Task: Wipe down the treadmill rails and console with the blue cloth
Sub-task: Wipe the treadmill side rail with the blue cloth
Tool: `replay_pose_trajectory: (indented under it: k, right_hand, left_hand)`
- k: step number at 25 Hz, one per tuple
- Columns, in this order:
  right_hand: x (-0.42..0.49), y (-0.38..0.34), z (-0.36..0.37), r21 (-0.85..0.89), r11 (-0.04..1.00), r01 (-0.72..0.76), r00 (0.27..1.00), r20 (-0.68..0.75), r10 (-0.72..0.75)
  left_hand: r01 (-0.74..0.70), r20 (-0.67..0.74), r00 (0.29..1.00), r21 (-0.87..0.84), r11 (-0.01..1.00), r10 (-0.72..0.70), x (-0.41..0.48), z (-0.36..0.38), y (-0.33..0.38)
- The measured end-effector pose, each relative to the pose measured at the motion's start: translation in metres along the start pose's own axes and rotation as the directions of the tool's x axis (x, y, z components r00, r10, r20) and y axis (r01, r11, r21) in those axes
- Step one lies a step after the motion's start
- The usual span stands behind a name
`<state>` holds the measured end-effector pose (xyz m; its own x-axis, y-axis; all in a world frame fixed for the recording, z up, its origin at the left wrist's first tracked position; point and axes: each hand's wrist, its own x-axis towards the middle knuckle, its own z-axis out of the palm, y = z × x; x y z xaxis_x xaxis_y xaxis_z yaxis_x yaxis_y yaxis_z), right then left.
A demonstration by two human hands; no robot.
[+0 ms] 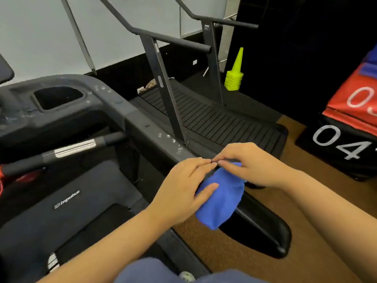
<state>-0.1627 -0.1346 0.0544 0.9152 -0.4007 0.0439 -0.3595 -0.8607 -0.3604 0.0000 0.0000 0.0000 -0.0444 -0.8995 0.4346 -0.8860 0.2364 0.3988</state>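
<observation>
The blue cloth [221,198] hangs bunched over the dark right rail [157,131] of the treadmill, near its padded end [263,225]. My left hand [183,190] grips the cloth from the left, thumb pressed on its side. My right hand [246,164] pinches the cloth's top edge from the right, and the fingertips of both hands meet there. Droplets speckle the rail above my hands. The console [57,103] with a cup recess lies at the upper left, also spotted with droplets. A silver-banded handlebar [75,149] crosses below the console.
A curved slatted treadmill [214,121] with grey uprights stands beyond the rail. A stack of yellow cones [234,78] sits by the dark wall. Red and black numbered boxes [350,127] stand at the right on the brown floor [318,231].
</observation>
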Motion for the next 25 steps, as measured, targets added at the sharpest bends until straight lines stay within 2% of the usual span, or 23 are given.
replay_pose_trajectory:
  k: [2, 7, 9, 11, 13, 15, 18, 22, 25]
  right_hand:
    - [-0.014, 0.007, 0.006, 0.046, 0.997, -0.061, 0.996, -0.058, 0.063]
    - [-0.049, 0.015, 0.026, 0.142, 0.973, -0.183, 0.956, -0.205, 0.210]
    - [-0.059, 0.015, 0.034, 0.160, 0.958, -0.238, 0.921, -0.274, 0.275]
    - [-0.067, 0.014, 0.042, 0.212, 0.921, -0.327, 0.853, -0.353, 0.384]
    - [-0.072, 0.009, 0.047, 0.275, 0.879, -0.389, 0.779, -0.412, 0.473]
    - [-0.073, 0.003, 0.052, 0.309, 0.862, -0.402, 0.747, -0.433, 0.504]
    - [-0.068, -0.003, 0.055, 0.357, 0.846, -0.396, 0.755, -0.399, 0.521]
    - [-0.070, -0.004, 0.061, 0.390, 0.819, -0.422, 0.764, -0.333, 0.553]
    - [-0.079, -0.003, 0.063, 0.358, 0.743, -0.565, 0.773, -0.085, 0.629]
  left_hand:
    - [-0.087, 0.126, 0.988, -0.030, 0.996, 0.091, 0.008, 0.013, 0.005]
    - [-0.261, 0.282, 0.926, 0.002, 0.965, 0.250, 0.017, 0.033, 0.005]
    - [-0.374, 0.325, 0.883, 0.049, 0.926, 0.339, 0.022, 0.036, 0.007]
    - [-0.490, 0.338, 0.839, 0.133, 0.861, 0.426, 0.026, 0.043, 0.007]
    - [-0.511, 0.405, 0.812, 0.148, 0.847, 0.420, 0.031, 0.045, 0.006]
    - [-0.497, 0.507, 0.782, 0.157, 0.853, 0.363, 0.038, 0.046, 0.005]
    - [-0.497, 0.521, 0.773, 0.142, 0.856, 0.362, 0.051, 0.045, 0.003]
    - [-0.599, 0.447, 0.748, 0.137, 0.789, 0.490, 0.053, 0.031, -0.030]
    - [-0.571, 0.404, 0.788, 0.200, 0.796, 0.464, 0.052, 0.011, -0.072]
